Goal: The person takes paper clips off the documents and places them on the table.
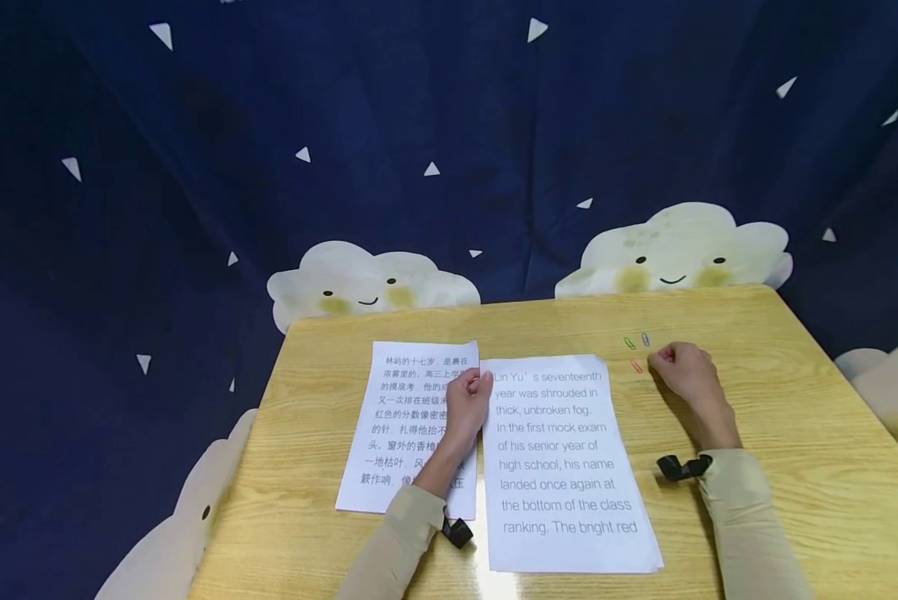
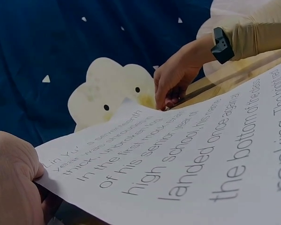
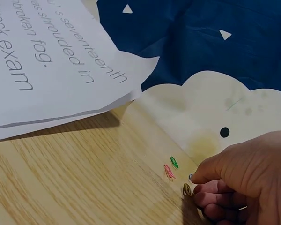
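Note:
My left hand grips the upper left edge of a small stack of printed sheets with English text. In the left wrist view, the thumb lies on top of that stack, whose held edge is raised. Off to the right of the sheets, my right hand has its fingers curled, with a yellow paper clip pinched at the fingertips. Close by on the table lie a green paper clip, a pink paper clip and a bluish paper clip, which the thumb partly hides in the right wrist view.
Sheets with Chinese text lie left of the English ones, partly under my left forearm. The wooden table ends at a dark blue curtain with white triangles and cloud shapes. Each wrist carries a small black camera.

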`<state>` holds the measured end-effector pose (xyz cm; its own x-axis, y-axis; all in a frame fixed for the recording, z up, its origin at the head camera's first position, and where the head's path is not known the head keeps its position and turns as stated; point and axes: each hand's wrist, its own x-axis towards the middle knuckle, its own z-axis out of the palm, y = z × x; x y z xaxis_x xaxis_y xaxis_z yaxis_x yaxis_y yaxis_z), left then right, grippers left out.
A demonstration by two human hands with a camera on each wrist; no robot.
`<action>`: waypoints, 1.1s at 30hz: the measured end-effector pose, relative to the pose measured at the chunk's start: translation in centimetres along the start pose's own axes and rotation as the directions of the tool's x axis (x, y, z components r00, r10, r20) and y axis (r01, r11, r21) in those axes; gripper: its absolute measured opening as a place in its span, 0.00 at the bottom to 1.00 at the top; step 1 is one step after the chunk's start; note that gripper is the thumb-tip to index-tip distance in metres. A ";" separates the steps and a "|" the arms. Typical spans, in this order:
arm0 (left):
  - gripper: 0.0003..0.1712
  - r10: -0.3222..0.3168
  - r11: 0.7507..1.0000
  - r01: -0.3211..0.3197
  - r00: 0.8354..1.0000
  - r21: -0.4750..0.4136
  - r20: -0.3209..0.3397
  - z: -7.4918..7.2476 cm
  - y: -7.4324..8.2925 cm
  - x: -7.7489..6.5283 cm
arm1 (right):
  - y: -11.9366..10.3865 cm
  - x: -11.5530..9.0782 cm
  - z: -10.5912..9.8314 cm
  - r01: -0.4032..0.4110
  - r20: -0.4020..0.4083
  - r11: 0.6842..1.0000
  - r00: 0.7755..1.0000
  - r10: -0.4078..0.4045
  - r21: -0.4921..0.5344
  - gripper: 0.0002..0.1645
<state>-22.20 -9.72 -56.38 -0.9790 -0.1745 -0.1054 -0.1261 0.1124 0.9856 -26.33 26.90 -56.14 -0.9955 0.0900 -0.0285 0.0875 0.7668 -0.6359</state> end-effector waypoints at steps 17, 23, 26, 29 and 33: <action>0.09 0.410 0.865 -0.385 0.912 0.321 -0.012 0.5 -1.4 0.5 | 0.6 0.0 0.5 0.023 0.003 1.000 1.000 -0.023 0.000 0.15; 0.06 0.384 0.878 -0.346 0.922 0.330 -0.054 0.5 -1.2 1.8 | 0.3 0.7 0.8 0.035 -0.008 0.999 0.999 -0.035 0.014 0.14; 0.04 0.351 0.891 -0.313 0.934 0.329 -0.064 0.6 -0.9 2.6 | 0.1 1.0 1.2 0.035 0.001 0.999 0.999 -0.035 0.019 0.14; 0.04 0.332 0.893 -0.291 0.941 0.342 -0.066 0.7 -0.6 3.4 | -0.1 1.2 1.5 0.030 0.012 0.999 0.999 -0.030 0.020 0.14; 0.04 0.350 0.883 -0.305 0.934 0.358 -0.067 0.7 -0.1 4.6 | -0.5 1.4 1.7 0.038 0.014 0.999 0.999 -0.039 0.026 0.14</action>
<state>-26.82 -9.90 -57.04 -0.9481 -0.1890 0.2558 0.1305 0.5023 0.8548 -27.87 25.57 -57.22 -0.9986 0.0511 -0.0148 0.0483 0.7529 -0.6563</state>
